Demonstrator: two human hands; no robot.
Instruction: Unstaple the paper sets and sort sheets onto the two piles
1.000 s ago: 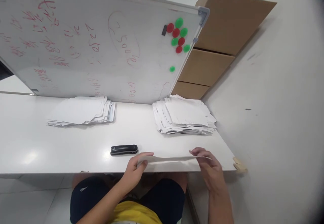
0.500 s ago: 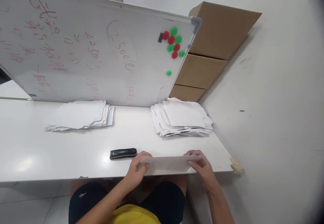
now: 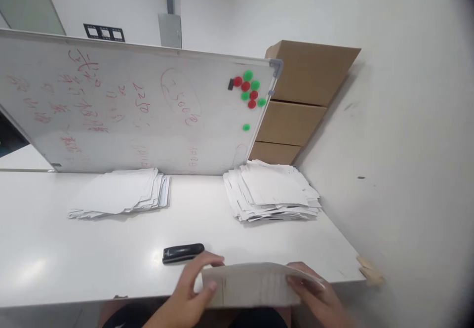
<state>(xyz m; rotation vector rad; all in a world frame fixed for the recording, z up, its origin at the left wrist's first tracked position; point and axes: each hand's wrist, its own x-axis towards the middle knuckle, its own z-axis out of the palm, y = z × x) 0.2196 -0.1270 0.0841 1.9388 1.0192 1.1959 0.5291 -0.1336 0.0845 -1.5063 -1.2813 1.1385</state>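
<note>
A bundle of paper sheets [image 3: 255, 286] is held upright on edge at the table's front edge, its top edge bowed slightly. My left hand [image 3: 196, 288] grips its left end, thumb on the near face and fingers behind. At the right end my right hand [image 3: 314, 288] pinches the sheets, thumb in front, and the corner there curls over. Just beyond my left fingers lies a black stapler [image 3: 183, 253] on the white table.
Stacks of paper lie on the white table [image 3: 111, 254]: a left stack [image 3: 118, 192] and a taller right stack [image 3: 274, 189]. Behind them stands a whiteboard [image 3: 166, 135] with red writing and round magnets. Cardboard boxes [image 3: 307, 73] are piled beside the right wall [image 3: 407, 120].
The view has tilted up, so things sit lower in the picture. The paper looks larger and nearer, its right end now curled. Both hands keep hold of it.
</note>
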